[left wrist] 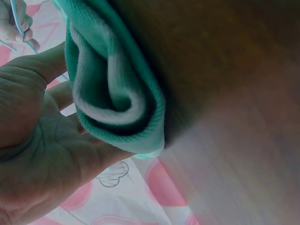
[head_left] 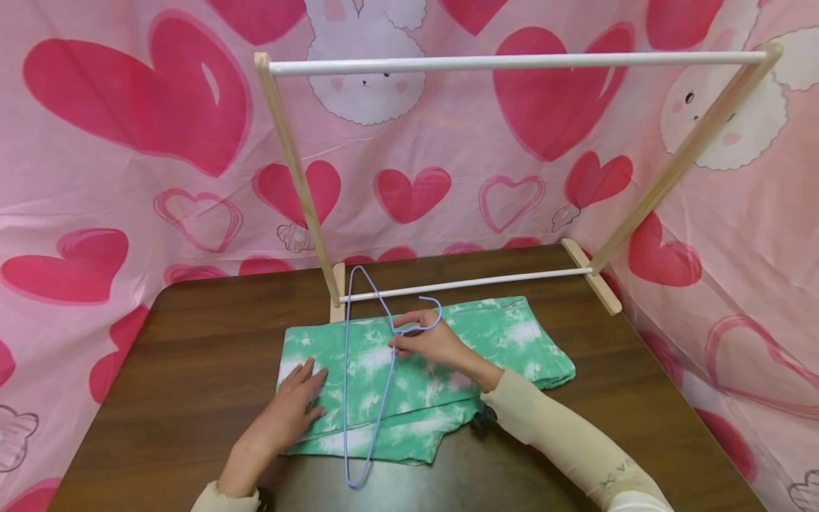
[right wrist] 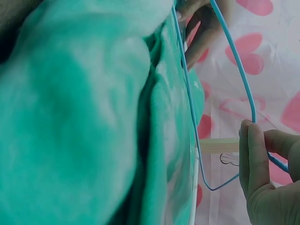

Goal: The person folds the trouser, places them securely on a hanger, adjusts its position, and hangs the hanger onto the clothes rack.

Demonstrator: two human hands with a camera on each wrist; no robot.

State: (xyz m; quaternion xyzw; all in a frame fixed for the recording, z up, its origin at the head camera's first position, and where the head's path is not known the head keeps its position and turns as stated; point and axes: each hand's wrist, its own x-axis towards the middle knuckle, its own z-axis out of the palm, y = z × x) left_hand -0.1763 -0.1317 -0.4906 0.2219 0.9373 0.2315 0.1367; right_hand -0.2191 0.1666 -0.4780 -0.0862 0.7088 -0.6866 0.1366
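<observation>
A green and white tie-dye garment (head_left: 473, 348), folded in layers, lies on the brown table; it looks like trousers, though the folds hide its full shape. My right hand (head_left: 431, 340) pinches a thin lilac-blue clothes hanger (head_left: 346, 384) near the base of its hook, holding it over the garment's left part. In the right wrist view the fingers grip the hanger wire (right wrist: 243, 70). My left hand (head_left: 289, 407) rests with spread fingers on the garment's left end. The left wrist view shows the rolled cloth edge (left wrist: 117, 93) against those fingers.
Behind the garment stands a wooden rack with a white top rail (head_left: 448, 64) and a lower white bar (head_left: 467, 284). Its right foot (head_left: 591, 277) sits near the table's back right. Pink heart-patterned cloth (head_left: 409, 156) hangs around the table (head_left: 192, 355).
</observation>
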